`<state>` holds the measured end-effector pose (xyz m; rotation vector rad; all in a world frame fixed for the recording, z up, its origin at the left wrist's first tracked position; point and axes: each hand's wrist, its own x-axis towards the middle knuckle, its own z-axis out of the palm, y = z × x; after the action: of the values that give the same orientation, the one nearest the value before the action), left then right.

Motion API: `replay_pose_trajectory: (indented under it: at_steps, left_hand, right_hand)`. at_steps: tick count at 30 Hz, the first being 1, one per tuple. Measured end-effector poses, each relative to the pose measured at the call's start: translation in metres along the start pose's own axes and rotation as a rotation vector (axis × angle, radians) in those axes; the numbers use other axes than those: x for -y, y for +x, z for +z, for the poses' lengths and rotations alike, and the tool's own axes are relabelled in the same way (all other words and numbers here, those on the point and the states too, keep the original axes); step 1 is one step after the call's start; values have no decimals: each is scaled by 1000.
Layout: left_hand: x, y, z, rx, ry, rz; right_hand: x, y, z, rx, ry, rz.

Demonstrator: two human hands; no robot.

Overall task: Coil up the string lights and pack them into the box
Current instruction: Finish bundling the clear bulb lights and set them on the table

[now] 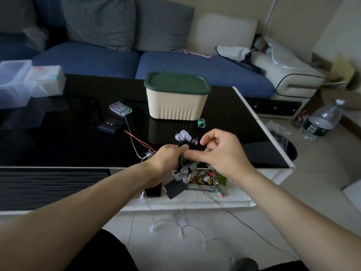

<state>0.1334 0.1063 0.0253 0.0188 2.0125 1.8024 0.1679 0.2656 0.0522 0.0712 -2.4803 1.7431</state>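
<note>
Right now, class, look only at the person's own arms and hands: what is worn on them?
Nothing shows on them. The left hand and the right hand are bare, with no gloves, rings or watch in view. Both forearms are bare, with no sleeves in view.

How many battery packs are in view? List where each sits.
3. A clear pack on the table left of the box; a black pack just in front of it; another black pack hanging below the hands. More may be hidden.
</note>
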Motion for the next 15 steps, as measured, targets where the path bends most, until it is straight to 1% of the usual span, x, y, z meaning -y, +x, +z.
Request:
replay_pose_trajectory:
  at_steps: [3,6,8,12,15]
  left_hand:
    - [-1,-2,2,41,-21,8]
    - [-3,-1,6,62,-78,-8]
    - [-1,0,8,61,-115,-25]
    - [-4,-1,13,40,-139,-68]
    - [-8,0,18,-18,-130,-80]
  right_hand:
    - [3,-3,-7,-27,-117,-9]
    - [9,-7,-11,74,-328,16]
    - [8,-11,-8,99,-412,-25]
    - [3,-16,-1,89,-390,-110]
    - [-6,-16,1,41,-219,-85]
